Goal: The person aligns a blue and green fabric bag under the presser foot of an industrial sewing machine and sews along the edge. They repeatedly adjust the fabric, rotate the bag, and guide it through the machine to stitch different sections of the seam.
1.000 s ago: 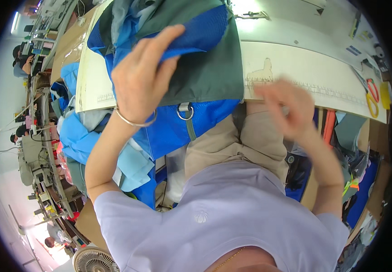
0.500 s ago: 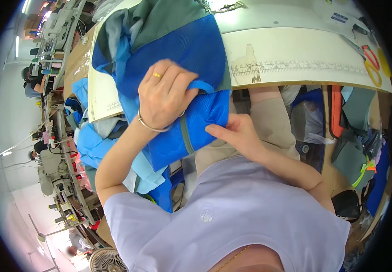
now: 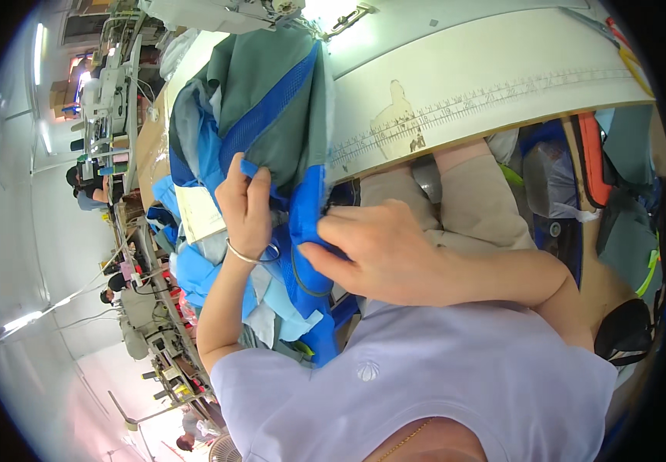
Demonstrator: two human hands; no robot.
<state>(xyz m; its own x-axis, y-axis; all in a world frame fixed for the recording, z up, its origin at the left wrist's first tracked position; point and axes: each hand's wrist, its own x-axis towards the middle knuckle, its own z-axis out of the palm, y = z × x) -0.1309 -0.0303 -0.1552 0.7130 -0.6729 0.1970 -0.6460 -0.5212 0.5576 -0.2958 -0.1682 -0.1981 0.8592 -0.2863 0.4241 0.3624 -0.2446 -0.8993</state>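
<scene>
A sewn piece of grey-green and blue fabric [image 3: 283,115] runs from under the sewing machine [image 3: 225,11] down over the table's front edge. My left hand [image 3: 245,204] is closed on a blue fold of it, bangle at the wrist. To the right, my right hand [image 3: 375,250] pinches the blue edge of the same fabric, thumb and fingers pressed together. The blue lower part hangs bunched between both hands, above my lap. What lies inside the folds is hidden.
A white table [image 3: 487,85] with a printed ruler scale spans the right. Scissors [image 3: 631,58] lie at its far right. Light-blue cloth pieces [image 3: 202,269] are heaped at left. Other machines and people stand beyond; grey and orange pieces [image 3: 594,162] hang at right.
The fabric has turned and folded, showing more grey-green and less blue mesh. My right hand has moved left and closer to my left hand, which has shifted lower.
</scene>
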